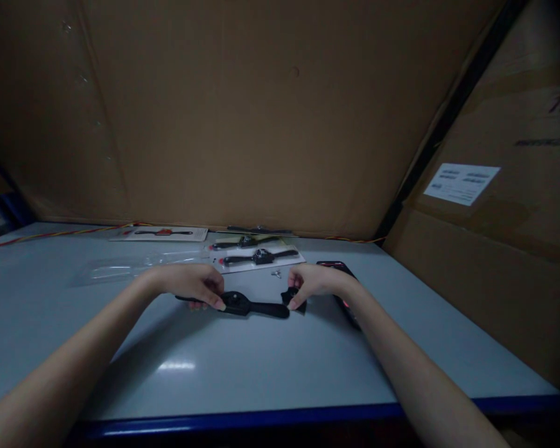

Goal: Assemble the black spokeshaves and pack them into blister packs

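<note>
Black tool | long axis left-right, right end nearer | left fingers pinching it | right fingers pinching dark piece

Black tool: a long, slim, matte piece with two handles, set crosswise at the centre of the view, gripped left of its middle and sloping slightly down to the right.
Middle block: wider than the handles, rounded along its upper edge, with a small shiny spot on its face; its left part is covered.
Right handle: fully visible, smooth, ending in a rounded tip.
Left handle: mostly hidden, only its thin end showing.
Black plate: small, flat and dark, with an uneven outline, pinched just beside the right handle's tip; partly covered, and contact is unclear.
</note>
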Demonstrator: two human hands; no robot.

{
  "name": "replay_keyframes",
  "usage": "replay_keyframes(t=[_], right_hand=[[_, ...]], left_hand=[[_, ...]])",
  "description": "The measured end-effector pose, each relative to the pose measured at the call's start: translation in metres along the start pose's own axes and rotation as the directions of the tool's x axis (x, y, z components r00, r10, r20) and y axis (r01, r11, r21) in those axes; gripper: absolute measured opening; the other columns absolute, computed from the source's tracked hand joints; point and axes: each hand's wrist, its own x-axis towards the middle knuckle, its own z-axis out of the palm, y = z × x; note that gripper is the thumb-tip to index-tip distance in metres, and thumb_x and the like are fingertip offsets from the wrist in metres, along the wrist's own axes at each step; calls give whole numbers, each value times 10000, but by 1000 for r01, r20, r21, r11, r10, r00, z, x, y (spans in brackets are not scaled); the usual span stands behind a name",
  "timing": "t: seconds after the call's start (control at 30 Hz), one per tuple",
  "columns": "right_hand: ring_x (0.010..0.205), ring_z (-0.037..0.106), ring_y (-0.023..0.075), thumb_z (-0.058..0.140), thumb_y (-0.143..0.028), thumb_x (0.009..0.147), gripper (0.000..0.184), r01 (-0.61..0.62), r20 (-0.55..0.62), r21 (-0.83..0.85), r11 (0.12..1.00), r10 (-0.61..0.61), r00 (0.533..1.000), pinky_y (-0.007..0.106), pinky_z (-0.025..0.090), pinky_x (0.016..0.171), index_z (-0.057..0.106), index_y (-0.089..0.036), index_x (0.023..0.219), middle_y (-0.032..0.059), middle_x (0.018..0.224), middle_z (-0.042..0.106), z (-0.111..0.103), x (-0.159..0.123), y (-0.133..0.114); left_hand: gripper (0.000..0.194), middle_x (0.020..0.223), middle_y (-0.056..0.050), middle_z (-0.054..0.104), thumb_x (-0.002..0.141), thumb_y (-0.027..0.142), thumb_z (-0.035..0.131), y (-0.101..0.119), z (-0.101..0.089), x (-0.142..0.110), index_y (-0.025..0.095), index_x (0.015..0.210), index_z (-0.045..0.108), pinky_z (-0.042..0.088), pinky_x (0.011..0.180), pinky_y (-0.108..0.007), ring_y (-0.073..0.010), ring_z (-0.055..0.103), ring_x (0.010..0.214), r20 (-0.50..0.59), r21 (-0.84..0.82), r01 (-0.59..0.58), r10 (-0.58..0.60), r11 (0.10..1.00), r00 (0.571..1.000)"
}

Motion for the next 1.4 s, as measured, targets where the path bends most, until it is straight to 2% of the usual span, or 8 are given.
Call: replay_keyframes(t=[0.2,0.37,0.57,0.87,1.03,1.13,1.23,1.4], right_hand=[[596,468,102,808,-326,414,473,95,19,107,990,-97,995,219,349,504,520,-188,763,-38,694,518,1,3,7],[581,494,112,789,-343,459,424,59,54,84,995,-63,997,232,351,502,502,-187,729,-33,655,539,0,-1,3],[536,497,104,778,-226,480,486,40,-42,140,989,-35,999,220,330,461,447,-197,835,-55,633,519,0,-9,-7],[545,468,88,773,-344,551,572,71,68,226,972,-89,994,197,365,455,445,-212,1001,-61,650,472,-3,-8,-1],[642,499,115,614,-344,721,319,79,21,281,956,-89,996,234,434,525,525,-186,983,-5,739,491,-8,-13,-5],[609,500,117,596,-232,705,250,104,-98,183,978,-87,991,239,405,516,567,-164,944,1,707,510,-9,-8,0],[624,518,129,624,-166,644,251,134,-343,40,990,-112,933,250,398,548,595,-173,893,-3,696,537,-9,-1,9],[658,570,152,640,-226,665,178,250,-681,-5,968,-186,708,293,427,626,609,-186,836,5,686,617,-5,-1,-1]], left_hand=[[347,630,14,507,705,487,603,-10,5,0,155,799,562,390,458,-217,-106,493,521,-51,-9,-33,32,999,998],[346,625,16,511,703,493,601,-16,5,2,164,802,561,389,462,-220,-113,501,529,-97,2,-29,29,1000,995],[365,626,17,509,694,504,601,-18,5,2,163,813,552,393,461,-218,-115,502,530,-99,2,3,-2,1000,995],[350,613,19,508,692,488,606,-12,4,0,159,801,553,400,461,-212,-116,503,529,-85,-15,6,-7,1000,996],[330,591,24,499,698,468,603,-13,5,2,158,800,554,399,446,-205,-116,498,524,-75,-20,2,-4,1000,997],[308,610,11,528,714,450,589,-12,5,2,153,777,538,388,431,-198,-112,506,521,-84,-22,6,-8,1000,996],[280,645,-13,586,752,435,545,-9,6,1,159,760,499,366,421,-195,-113,535,508,-74,-40,14,-17,999,997],[241,575,18,544,777,415,513,-3,11,1,178,780,467,324,386,-188,-93,476,430,-108,-46,-11,6,999,994]])
